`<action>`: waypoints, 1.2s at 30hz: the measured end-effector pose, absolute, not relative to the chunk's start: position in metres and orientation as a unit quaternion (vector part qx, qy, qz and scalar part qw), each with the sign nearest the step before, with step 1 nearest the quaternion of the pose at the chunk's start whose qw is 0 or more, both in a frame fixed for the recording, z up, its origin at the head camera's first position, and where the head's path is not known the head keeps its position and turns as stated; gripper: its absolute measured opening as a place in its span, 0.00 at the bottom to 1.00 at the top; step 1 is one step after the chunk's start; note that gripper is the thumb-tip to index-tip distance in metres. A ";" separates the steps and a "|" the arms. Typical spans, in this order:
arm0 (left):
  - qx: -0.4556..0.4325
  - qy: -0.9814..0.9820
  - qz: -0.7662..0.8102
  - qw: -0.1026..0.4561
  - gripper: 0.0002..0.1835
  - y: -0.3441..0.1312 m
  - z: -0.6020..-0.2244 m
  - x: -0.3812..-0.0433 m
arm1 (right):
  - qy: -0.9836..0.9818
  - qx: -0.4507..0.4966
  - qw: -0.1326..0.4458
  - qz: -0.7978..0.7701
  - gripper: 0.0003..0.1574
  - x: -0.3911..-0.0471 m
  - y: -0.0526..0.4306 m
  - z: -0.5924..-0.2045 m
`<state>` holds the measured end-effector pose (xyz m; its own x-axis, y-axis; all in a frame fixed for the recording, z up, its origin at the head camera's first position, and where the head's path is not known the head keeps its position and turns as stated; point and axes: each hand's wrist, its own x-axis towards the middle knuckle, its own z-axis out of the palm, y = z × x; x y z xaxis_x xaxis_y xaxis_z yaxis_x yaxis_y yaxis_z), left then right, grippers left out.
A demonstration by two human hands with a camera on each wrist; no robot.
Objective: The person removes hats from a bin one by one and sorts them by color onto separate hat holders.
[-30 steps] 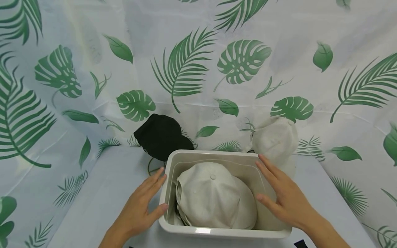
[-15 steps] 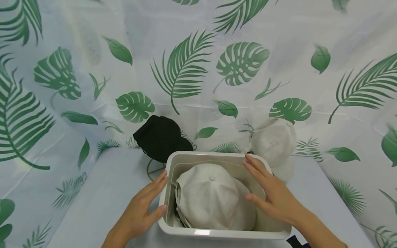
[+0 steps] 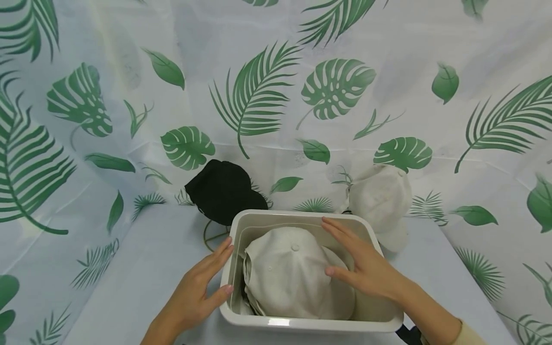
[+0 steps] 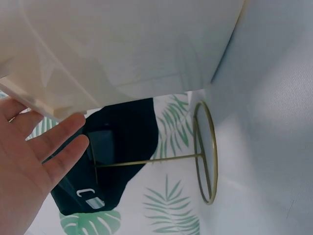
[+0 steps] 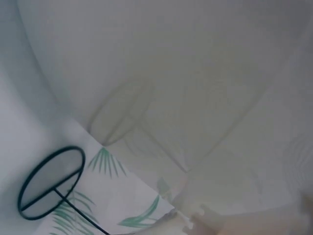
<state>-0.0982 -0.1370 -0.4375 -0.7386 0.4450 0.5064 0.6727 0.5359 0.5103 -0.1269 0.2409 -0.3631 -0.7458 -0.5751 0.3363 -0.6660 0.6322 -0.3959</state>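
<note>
Head view, white worktop (image 3: 146, 254), leaf-print backdrop (image 3: 276, 110) behind, off-white cap (image 3: 286, 278) inside a cream bin (image 3: 310, 326), left hand (image 3: 194, 290) straight-fingered at the bin's left rim, right hand (image 3: 366, 268) straight-fingered over its right side, further left than a second ago.

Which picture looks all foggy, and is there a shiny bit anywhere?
Right wrist view: foggiest, pale and low in contrast, though the dark stand shows plainly; left wrist view: clearer, but the black cap is mostly too dark for detail; head view: white glare on the near edge of the bin.
</note>
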 end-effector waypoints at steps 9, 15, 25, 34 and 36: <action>-0.318 -0.863 -0.362 0.151 0.37 -0.137 -0.440 -0.098 | -0.891 0.340 0.050 0.297 0.55 -0.136 0.233 -0.369; -0.319 -0.858 -0.374 0.146 0.37 -0.137 -0.442 -0.098 | -0.866 0.358 0.038 0.348 0.53 -0.140 0.225 -0.377; -0.325 -0.853 -0.382 0.147 0.37 -0.135 -0.441 -0.099 | -0.859 0.351 0.034 0.372 0.36 -0.142 0.223 -0.382; -0.325 -0.850 -0.388 0.149 0.36 -0.136 -0.442 -0.098 | -0.845 0.368 0.038 0.386 0.25 -0.143 0.223 -0.386; -0.325 -0.849 -0.388 0.150 0.36 -0.136 -0.442 -0.099 | -0.847 0.364 0.037 0.386 0.24 -0.142 0.223 -0.386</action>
